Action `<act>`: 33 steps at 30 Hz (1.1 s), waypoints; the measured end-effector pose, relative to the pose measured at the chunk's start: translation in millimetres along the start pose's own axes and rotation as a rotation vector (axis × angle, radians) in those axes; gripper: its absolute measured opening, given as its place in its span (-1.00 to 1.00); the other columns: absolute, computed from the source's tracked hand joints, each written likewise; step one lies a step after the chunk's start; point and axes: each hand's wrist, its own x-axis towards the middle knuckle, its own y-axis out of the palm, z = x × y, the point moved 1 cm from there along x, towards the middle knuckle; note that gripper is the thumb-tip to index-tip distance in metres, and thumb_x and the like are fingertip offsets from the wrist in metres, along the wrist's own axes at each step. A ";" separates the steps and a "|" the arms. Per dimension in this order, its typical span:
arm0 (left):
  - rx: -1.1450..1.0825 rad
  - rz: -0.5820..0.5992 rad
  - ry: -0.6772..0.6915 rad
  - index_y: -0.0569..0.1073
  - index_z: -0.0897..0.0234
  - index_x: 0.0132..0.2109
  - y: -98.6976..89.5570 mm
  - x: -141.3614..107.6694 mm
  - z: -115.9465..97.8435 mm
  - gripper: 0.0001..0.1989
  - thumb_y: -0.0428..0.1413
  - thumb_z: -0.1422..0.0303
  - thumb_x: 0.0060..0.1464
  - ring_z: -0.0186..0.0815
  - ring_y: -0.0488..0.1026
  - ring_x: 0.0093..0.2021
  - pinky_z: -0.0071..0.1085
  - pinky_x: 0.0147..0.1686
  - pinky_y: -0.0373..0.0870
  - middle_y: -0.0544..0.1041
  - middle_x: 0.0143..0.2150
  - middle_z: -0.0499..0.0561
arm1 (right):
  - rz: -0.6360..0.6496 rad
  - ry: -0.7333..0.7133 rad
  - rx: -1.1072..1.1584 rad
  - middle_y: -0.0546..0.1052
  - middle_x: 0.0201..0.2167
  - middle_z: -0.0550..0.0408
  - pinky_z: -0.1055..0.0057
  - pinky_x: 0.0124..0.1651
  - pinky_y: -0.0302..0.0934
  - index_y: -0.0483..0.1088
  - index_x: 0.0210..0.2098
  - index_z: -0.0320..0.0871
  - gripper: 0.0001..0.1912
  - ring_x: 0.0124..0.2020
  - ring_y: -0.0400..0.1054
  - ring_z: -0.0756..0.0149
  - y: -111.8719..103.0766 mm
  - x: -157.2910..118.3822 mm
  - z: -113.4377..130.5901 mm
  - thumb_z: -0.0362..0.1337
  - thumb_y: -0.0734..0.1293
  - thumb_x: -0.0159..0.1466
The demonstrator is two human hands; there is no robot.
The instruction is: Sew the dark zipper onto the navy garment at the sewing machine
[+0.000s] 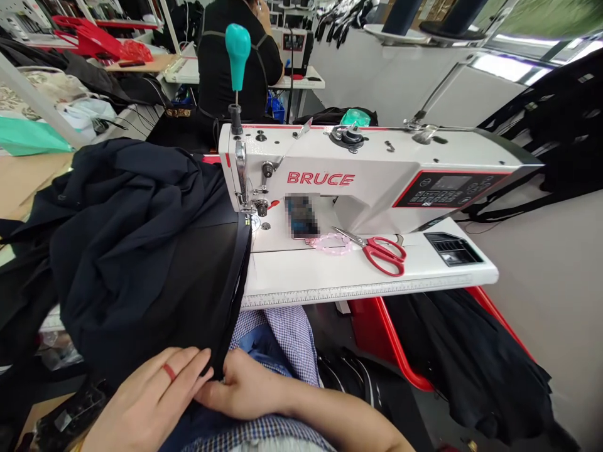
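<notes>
A dark navy and black garment (141, 251) lies heaped on the left of the sewing machine (325, 154) and hangs over the table's front edge toward my lap. Its right edge, with what looks like a zipper strip, runs up to the needle area. Down at the near end of that edge, my left hand (160, 389) lies on the cloth with its fingers closed on it, a red ring on one finger. Right beside it, my right hand (245, 383) pinches the garment's edge between thumb and fingers.
Red-handled scissors (384, 254), a pink bead loop (335, 243) and a blurred phone (301, 216) lie on the machine bed. A red bin (400, 351) with dark fabric stands below right. A turquoise-handled screwdriver (238, 56) stands on the machine head. Beyond sits another person (230, 63).
</notes>
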 end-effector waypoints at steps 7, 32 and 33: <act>-0.103 0.016 -0.124 0.39 0.47 -0.09 -5.5 5.9 -1.0 -0.77 0.05 0.46 0.09 -0.32 0.40 -0.27 -0.36 -0.23 0.39 0.47 -0.29 0.07 | 0.125 0.143 0.021 0.07 -0.70 0.27 0.60 -0.64 -0.12 0.08 -0.66 -0.19 -0.67 -0.63 -0.03 0.57 -11.7 -10.4 20.1 -0.21 0.22 0.14; -0.048 0.115 0.028 0.36 0.39 0.02 4.0 -26.7 11.8 -0.65 -0.12 0.48 0.12 -0.16 0.39 -0.11 -0.23 -0.12 0.34 0.45 -0.05 0.13 | -0.531 -0.424 -0.890 0.44 -0.34 0.02 0.39 -0.25 0.20 0.33 -0.30 -0.21 -0.79 -0.31 0.30 0.34 -22.7 -11.9 23.6 -0.44 0.11 0.14; -0.050 0.110 0.031 0.37 0.38 0.01 3.2 -26.8 12.6 -0.66 -0.13 0.47 0.12 -0.16 0.39 -0.12 -0.23 -0.12 0.34 0.45 -0.06 0.13 | -0.578 -0.484 -0.900 0.44 -0.24 0.01 0.37 -0.15 0.19 0.32 -0.20 -0.20 -0.76 -0.18 0.29 0.33 -24.4 -11.7 24.2 -0.43 0.12 0.17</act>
